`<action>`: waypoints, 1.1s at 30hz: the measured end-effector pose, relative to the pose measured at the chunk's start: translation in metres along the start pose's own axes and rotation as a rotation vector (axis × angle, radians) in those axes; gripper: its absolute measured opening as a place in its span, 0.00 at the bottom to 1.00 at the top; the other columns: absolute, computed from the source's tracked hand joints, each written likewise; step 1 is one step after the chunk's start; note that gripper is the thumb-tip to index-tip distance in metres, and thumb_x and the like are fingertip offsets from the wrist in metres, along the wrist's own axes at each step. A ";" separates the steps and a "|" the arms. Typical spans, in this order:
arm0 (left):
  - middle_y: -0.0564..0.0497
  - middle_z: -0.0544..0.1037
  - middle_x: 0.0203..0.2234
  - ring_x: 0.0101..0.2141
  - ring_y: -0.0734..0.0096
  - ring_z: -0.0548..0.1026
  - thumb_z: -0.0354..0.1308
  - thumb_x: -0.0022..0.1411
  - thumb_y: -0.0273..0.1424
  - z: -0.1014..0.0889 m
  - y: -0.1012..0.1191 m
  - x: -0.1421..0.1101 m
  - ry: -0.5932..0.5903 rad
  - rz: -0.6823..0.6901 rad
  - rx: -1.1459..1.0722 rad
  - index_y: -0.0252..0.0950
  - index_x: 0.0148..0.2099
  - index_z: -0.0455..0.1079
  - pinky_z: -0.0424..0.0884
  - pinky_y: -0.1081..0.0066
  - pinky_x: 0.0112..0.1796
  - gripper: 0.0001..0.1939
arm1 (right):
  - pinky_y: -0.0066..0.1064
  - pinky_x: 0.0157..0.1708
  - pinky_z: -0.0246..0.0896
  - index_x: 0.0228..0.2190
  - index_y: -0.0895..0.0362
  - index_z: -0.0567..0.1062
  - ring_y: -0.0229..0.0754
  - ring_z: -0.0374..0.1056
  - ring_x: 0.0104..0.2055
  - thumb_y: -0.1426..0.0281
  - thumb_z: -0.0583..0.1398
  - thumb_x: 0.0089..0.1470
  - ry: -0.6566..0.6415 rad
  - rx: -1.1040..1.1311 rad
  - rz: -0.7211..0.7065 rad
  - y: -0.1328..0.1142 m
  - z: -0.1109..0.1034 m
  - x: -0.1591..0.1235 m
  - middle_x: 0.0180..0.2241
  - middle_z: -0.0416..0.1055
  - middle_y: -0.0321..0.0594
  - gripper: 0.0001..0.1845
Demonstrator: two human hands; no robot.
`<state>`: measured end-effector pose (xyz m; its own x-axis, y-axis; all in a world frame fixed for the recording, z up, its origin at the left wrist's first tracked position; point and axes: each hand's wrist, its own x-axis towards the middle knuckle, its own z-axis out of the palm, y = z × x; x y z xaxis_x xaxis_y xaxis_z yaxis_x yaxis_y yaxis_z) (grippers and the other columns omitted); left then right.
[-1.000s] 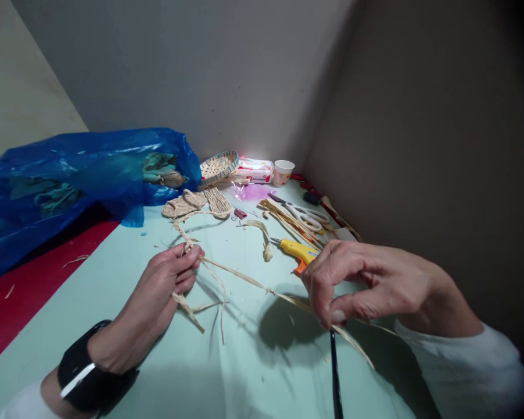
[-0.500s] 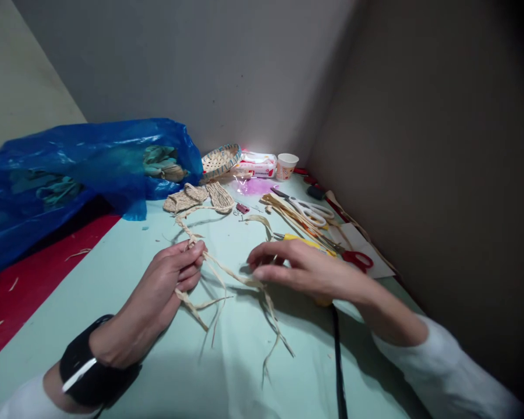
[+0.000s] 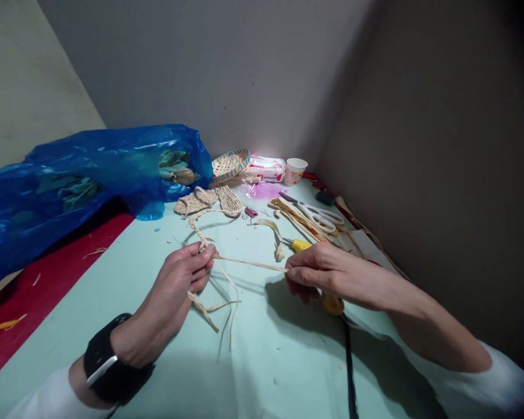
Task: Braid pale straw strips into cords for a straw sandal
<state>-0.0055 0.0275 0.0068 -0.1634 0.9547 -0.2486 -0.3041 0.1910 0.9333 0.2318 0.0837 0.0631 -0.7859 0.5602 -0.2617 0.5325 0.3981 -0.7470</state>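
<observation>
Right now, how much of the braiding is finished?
Done, it seems: the braid beyond the left hand, and the flat woven pieces behind it. In hand: the left hand pinches the braid's near end while the right hand holds one strand stretched out. Left, probably: the loose strands below the left hand, which hang unbraided. I can't tell how long it should be.

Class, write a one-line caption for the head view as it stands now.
Left hand pinches a braid while the right hand draws one strand taut.
</observation>
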 end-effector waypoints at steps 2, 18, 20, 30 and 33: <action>0.57 0.62 0.22 0.19 0.85 0.53 0.64 0.53 0.29 0.001 -0.001 0.000 0.003 0.004 0.006 0.34 0.28 0.63 0.49 0.83 0.17 0.11 | 0.25 0.29 0.58 0.21 0.60 0.70 0.35 0.66 0.26 0.71 0.51 0.59 0.011 0.000 0.004 0.002 -0.002 -0.001 0.23 0.71 0.38 0.17; 0.58 0.60 0.21 0.18 0.85 0.50 0.67 0.50 0.37 0.001 -0.001 0.001 0.064 0.048 0.022 0.33 0.27 0.62 0.47 0.82 0.16 0.17 | 0.26 0.24 0.57 0.21 0.61 0.71 0.35 0.63 0.23 0.68 0.50 0.55 -0.037 0.319 0.029 0.013 -0.001 0.005 0.22 0.72 0.41 0.17; 0.58 0.60 0.21 0.18 0.85 0.50 0.67 0.50 0.35 -0.001 -0.002 0.002 0.056 0.043 0.015 0.33 0.27 0.62 0.47 0.82 0.16 0.16 | 0.26 0.24 0.55 0.20 0.61 0.71 0.35 0.63 0.23 0.69 0.50 0.52 0.020 0.241 0.046 0.015 0.001 0.010 0.21 0.71 0.40 0.16; 0.58 0.59 0.22 0.18 0.86 0.51 0.62 0.55 0.34 -0.003 -0.006 0.002 0.052 0.032 0.080 0.34 0.27 0.61 0.48 0.83 0.16 0.14 | 0.29 0.20 0.35 0.13 0.56 0.55 0.32 0.43 0.19 0.71 0.52 0.42 0.639 -0.162 0.181 0.016 0.022 0.031 0.15 0.46 0.30 0.13; 0.60 0.56 0.20 0.17 0.86 0.49 0.61 0.56 0.33 -0.007 -0.004 0.006 0.146 0.093 0.038 0.34 0.25 0.58 0.46 0.82 0.15 0.15 | 0.29 0.20 0.37 0.12 0.56 0.57 0.32 0.45 0.18 0.72 0.51 0.42 0.877 -0.096 0.151 0.028 0.008 0.026 0.13 0.48 0.31 0.12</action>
<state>-0.0114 0.0306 0.0003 -0.3248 0.9258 -0.1935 -0.2463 0.1148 0.9624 0.2239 0.1036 0.0308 -0.2037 0.9498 0.2374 0.6661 0.3121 -0.6774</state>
